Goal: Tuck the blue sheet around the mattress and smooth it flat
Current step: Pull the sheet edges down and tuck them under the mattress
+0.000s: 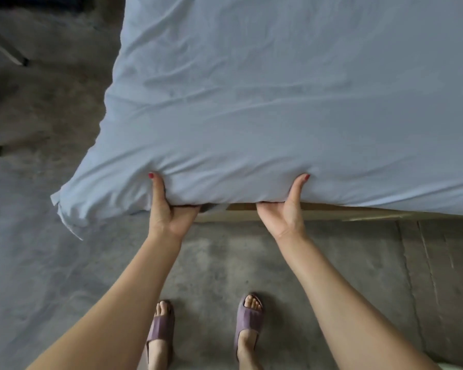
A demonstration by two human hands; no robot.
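Both hands, left hand (169,209) and right hand (285,209), grip the blue sheet (278,102) at the mattress edge, fingers apparently underneath; the untucked corner (72,206) may pull loose

1 view only, head-worn, looking steeply down from above the near edge of the mattress (278,102). it sits close over that edge; the floor (225,263) lies below it in frame, and the mattress runs up and right.

No text, label, brand or number can be read anywhere — none at all.
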